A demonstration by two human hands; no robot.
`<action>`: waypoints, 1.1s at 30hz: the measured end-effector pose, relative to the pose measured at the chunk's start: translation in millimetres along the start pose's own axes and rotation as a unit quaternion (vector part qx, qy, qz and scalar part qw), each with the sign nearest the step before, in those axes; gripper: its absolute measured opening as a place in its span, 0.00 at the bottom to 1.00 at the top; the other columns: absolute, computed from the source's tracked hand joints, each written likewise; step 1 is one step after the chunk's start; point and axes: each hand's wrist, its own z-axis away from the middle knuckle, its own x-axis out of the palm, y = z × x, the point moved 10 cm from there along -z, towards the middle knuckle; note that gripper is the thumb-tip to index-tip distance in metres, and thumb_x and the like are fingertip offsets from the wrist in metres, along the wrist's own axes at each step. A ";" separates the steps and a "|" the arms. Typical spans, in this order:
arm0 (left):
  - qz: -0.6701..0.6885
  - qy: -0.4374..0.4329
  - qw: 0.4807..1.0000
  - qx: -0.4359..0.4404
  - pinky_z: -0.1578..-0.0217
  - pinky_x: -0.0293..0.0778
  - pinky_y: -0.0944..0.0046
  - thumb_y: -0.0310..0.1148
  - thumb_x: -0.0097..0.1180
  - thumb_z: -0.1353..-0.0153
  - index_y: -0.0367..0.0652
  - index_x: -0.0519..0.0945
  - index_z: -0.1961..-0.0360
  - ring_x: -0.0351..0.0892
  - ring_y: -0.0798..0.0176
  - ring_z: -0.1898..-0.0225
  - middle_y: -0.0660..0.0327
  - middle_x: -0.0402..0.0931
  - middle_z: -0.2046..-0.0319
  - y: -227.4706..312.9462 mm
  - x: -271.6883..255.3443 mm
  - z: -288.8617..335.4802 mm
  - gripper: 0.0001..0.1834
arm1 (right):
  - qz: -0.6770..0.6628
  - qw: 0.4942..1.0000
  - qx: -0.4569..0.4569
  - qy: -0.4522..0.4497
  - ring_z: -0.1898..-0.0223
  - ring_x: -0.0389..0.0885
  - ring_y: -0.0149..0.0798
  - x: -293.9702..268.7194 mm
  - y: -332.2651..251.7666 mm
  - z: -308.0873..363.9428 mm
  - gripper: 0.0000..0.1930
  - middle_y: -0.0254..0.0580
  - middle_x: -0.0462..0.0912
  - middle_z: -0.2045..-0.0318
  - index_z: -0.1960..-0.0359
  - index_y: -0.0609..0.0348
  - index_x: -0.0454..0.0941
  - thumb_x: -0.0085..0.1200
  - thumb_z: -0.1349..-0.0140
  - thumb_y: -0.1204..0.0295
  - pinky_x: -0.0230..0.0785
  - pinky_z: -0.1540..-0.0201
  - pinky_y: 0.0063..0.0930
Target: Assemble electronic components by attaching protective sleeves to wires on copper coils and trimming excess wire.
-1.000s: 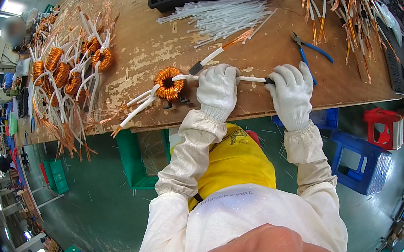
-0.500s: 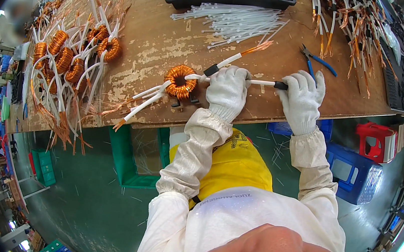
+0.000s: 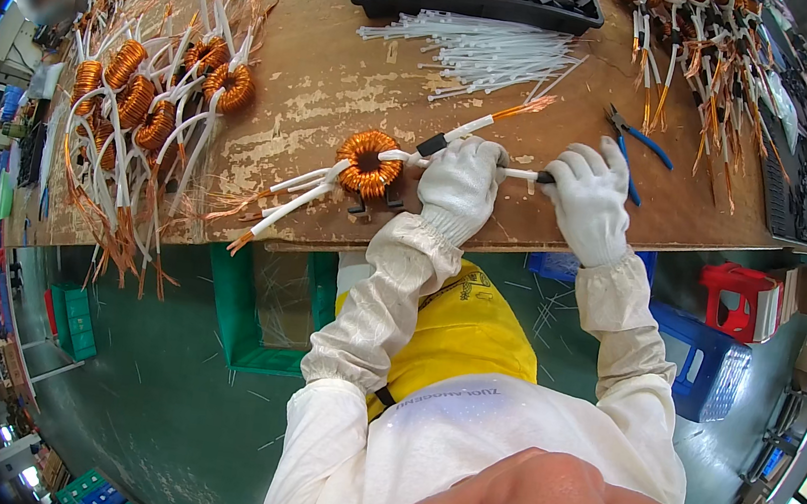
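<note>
A copper-wound ring coil [image 3: 369, 164] lies near the table's front edge, with white-sleeved leads running out on both sides. My left hand [image 3: 460, 183], in a white knit glove, is closed round a lead just right of the coil. Between my hands stretches a white-sleeved lead [image 3: 526, 174]. My gloved right hand [image 3: 589, 199] pinches a black sleeve [image 3: 546, 177] at that lead's far right; the lead's tip is hidden in my fingers. Another lead slants up past my left hand, with a black sleeve [image 3: 432, 144] on it and bare copper strands [image 3: 524, 109] at its end.
Blue-handled pliers [image 3: 638, 145] lie beyond my right hand. White cable ties [image 3: 488, 53] spread below a black tray [image 3: 474, 9] of black pieces. Coils pile up at left [image 3: 134, 108] and far right [image 3: 716, 49]. Below stand a green crate [image 3: 234, 322] and a red stool [image 3: 726, 292].
My right hand has shifted slightly left, toward my left hand, and less of the black sleeve shows outside its fingers. The left hand keeps its hold; the whole view has shifted a little.
</note>
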 end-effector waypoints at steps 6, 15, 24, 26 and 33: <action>0.018 0.018 0.999 0.023 0.51 0.75 0.52 0.28 0.61 0.39 0.45 0.83 0.60 0.81 0.49 0.55 0.57 0.82 0.62 0.4 1.5 0.9 0.06 | -0.028 0.998 -0.036 0.040 0.51 0.82 0.41 13.2 -34.0 -14.9 0.14 0.37 0.82 0.63 0.65 0.54 0.80 0.66 0.55 0.68 0.64 0.33 0.48; 0.047 0.054 0.997 0.040 0.51 0.76 0.51 0.31 0.61 0.37 0.47 0.84 0.55 0.82 0.47 0.54 0.54 0.83 0.60 5.5 -11.1 3.1 0.10 | -0.110 0.990 0.045 0.078 0.53 0.82 0.43 13.4 -6.4 18.6 0.13 0.36 0.83 0.62 0.62 0.50 0.81 0.68 0.50 0.69 0.70 0.39 0.47; -0.101 -0.032 0.993 0.058 0.47 0.73 0.49 0.42 0.64 0.37 0.63 0.86 0.49 0.77 0.48 0.48 0.59 0.79 0.53 16.0 12.3 5.6 0.14 | -0.124 0.982 0.084 0.114 0.57 0.82 0.46 16.6 -0.5 23.1 0.11 0.36 0.83 0.66 0.66 0.50 0.81 0.70 0.50 0.69 0.71 0.47 0.46; -0.096 -0.021 0.993 0.064 0.47 0.74 0.49 0.39 0.64 0.37 0.60 0.86 0.50 0.77 0.48 0.49 0.59 0.79 0.54 10.8 12.7 7.7 0.14 | -0.126 0.981 0.088 0.115 0.57 0.82 0.46 16.8 1.4 23.8 0.11 0.36 0.83 0.67 0.66 0.50 0.81 0.70 0.50 0.68 0.72 0.47 0.46; -0.061 0.037 0.996 0.050 0.49 0.77 0.51 0.30 0.64 0.40 0.47 0.84 0.54 0.79 0.49 0.49 0.58 0.80 0.52 5.4 3.0 14.5 0.12 | -0.145 0.979 0.094 0.107 0.58 0.83 0.44 17.3 4.3 25.6 0.10 0.35 0.83 0.67 0.68 0.50 0.82 0.70 0.50 0.69 0.72 0.49 0.43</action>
